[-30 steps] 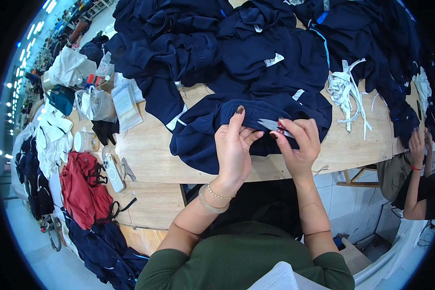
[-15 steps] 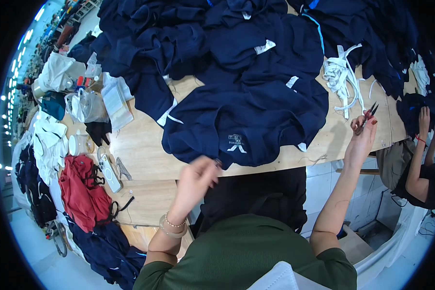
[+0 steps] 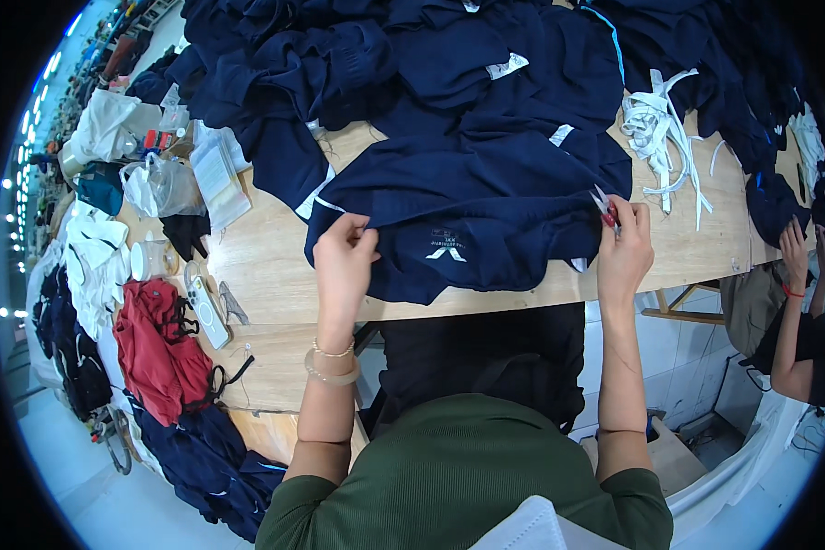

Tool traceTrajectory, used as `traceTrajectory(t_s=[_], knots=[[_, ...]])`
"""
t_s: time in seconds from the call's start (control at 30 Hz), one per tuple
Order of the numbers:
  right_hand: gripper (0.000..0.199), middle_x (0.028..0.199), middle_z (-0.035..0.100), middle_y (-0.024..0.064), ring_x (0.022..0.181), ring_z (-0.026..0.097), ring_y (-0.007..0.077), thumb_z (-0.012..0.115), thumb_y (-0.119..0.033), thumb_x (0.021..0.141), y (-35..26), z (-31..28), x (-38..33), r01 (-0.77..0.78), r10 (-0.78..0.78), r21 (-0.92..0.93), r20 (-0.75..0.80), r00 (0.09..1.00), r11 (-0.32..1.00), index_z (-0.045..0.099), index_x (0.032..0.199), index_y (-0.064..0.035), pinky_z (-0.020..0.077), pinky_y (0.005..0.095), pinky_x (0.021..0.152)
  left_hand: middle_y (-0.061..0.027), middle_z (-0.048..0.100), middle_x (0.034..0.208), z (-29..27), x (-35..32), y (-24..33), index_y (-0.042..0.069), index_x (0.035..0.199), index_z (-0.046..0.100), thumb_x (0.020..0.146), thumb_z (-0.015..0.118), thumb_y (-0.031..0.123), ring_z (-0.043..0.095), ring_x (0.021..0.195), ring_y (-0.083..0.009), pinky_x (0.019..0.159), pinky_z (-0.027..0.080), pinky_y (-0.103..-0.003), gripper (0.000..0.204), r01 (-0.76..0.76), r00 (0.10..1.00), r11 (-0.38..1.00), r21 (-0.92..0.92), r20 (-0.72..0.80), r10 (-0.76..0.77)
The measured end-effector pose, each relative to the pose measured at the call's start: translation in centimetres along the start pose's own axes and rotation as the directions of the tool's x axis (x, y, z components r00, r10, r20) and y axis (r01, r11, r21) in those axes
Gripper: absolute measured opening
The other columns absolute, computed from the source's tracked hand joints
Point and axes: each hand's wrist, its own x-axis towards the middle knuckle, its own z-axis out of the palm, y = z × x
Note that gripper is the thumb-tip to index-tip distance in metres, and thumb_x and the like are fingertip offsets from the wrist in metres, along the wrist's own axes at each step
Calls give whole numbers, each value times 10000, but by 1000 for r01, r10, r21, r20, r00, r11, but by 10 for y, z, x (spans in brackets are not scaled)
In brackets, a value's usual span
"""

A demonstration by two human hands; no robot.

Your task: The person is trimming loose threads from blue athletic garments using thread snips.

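A navy garment (image 3: 513,240) is spread along the near edge of the bench (image 3: 270,243), its lower border laid close to that edge and a pale printed mark (image 3: 446,249) shown on it near the middle. One long fold of the cloth is stretched between the two hands. At its left end the fold is pinched by the left hand (image 3: 346,247), with the thumb and bent fingers brought together. At its right end, small snips (image 3: 609,214) with red handles are gripped in the right hand (image 3: 626,240), their blades pointed away from the near edge; whether cloth is also pinched by that hand cannot be told.

Beyond the garment, the bench is covered by a heap of navy clothing (image 3: 293,78). Toward the right edge, a tangle of white strips (image 3: 649,136) is left on bare wood. Toward the left edge, a phone (image 3: 208,310) is laid beside a red cloth item (image 3: 156,353) with black straps, and a clear plastic bag (image 3: 162,186) is set farther from the near edge. At the far right, dark cloth (image 3: 772,206) is touched by a co-worker's hand (image 3: 793,246).
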Motion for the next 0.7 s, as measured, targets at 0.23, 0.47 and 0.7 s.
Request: traceTrajectory(t_s=[0.23,0.47,0.7], knots=[[116,851,620,-8,679,540,82,650,-115,878,17,-1,27,-455,418,659,228,879,599,665,976,-55,460,242,574,-125,662,1065,-42,4,-8,-12,1157,545,969,449,80,672,938,-210,841,561,-334,230,441,894,303,-845,445,-61],[167,922,639,4,746,576,76,577,-127,933,27,-15,42,-600,511,799,529,678,-31,607,1089,-75,467,208,635,-145,682,1033,-66,16,-5,20,1022,642,912,514,136,657,974,-257,891,527,-382,205,496,868,132,-859,492,-60],[119,947,633,41,883,586,117,601,-141,905,65,31,39,-595,315,789,531,787,156,606,969,-41,435,245,869,-46,678,885,-63,56,-48,20,966,649,880,601,116,644,834,-130,770,515,-264,137,229,972,678,-698,207,-115]])
